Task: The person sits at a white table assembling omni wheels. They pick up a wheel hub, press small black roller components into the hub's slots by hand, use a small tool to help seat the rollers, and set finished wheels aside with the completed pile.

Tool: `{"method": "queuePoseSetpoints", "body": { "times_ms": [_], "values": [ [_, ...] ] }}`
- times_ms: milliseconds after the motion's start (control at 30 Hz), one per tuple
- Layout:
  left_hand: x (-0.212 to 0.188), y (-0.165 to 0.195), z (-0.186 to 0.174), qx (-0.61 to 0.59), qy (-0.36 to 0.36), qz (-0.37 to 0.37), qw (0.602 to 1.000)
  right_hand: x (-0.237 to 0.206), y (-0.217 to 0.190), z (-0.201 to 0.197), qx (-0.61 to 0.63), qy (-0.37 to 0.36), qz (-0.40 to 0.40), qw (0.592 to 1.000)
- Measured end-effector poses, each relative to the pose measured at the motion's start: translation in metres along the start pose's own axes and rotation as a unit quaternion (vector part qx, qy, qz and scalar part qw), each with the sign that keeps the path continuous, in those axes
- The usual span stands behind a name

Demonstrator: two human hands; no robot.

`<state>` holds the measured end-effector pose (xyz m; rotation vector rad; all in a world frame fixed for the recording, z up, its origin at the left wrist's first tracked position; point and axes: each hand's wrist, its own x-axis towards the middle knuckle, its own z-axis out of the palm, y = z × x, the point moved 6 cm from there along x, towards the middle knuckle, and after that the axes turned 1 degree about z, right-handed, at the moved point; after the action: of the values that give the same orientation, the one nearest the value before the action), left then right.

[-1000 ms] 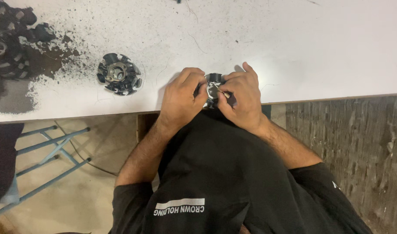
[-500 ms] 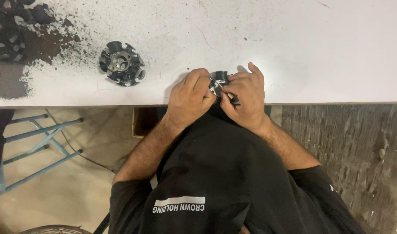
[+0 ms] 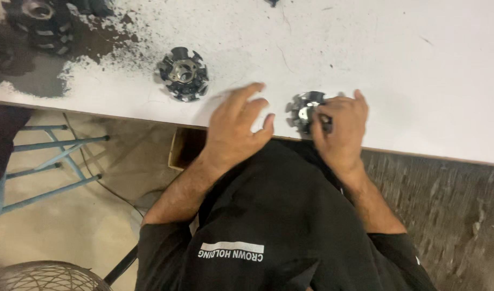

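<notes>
A round dark metal part with radial slots (image 3: 302, 110) rests near the front edge of the white table (image 3: 408, 64). My right hand (image 3: 339, 128) grips this part from its right side, fingers curled over it. My left hand (image 3: 237, 125) has come off it and hovers just to its left with fingers spread, holding nothing. A second similar slotted round part (image 3: 184, 74) lies on the table farther left, a hand's width beyond my left hand.
Black grime and dust (image 3: 69, 59) cover the table's far left, with more dark metal parts (image 3: 39, 19) stacked there. A blue metal frame (image 3: 47, 161) stands below the table at left, and an open cardboard box (image 3: 183, 148) sits under the edge.
My left hand has let go of the slotted part and moved left, fingers opening. My right hand keeps hold of it. The view has shifted closer to the table.
</notes>
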<state>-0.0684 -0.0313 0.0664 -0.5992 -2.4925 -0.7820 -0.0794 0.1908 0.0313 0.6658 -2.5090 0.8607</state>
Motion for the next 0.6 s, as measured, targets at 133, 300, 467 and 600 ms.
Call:
{"method": "queuePoseSetpoints", "body": {
  "times_ms": [133,300,467,600],
  "values": [
    [-0.01,-0.071,-0.064,0.193,0.062,-0.147,0.968,0.003,0.045,-0.032,-0.056,0.025,0.052,0.997],
    [-0.004,-0.101,-0.054,0.234,0.018,-0.207,0.95,-0.006,0.07,-0.061,-0.035,0.114,0.119,0.986],
    [0.005,-0.064,-0.042,0.116,-0.005,-0.109,0.987,-0.011,0.054,-0.065,0.045,0.16,0.085,0.982],
    [0.011,-0.01,0.018,-0.031,-0.138,-0.04,0.989,-0.006,0.035,-0.044,0.12,0.12,0.084,0.982]
  ]
}}
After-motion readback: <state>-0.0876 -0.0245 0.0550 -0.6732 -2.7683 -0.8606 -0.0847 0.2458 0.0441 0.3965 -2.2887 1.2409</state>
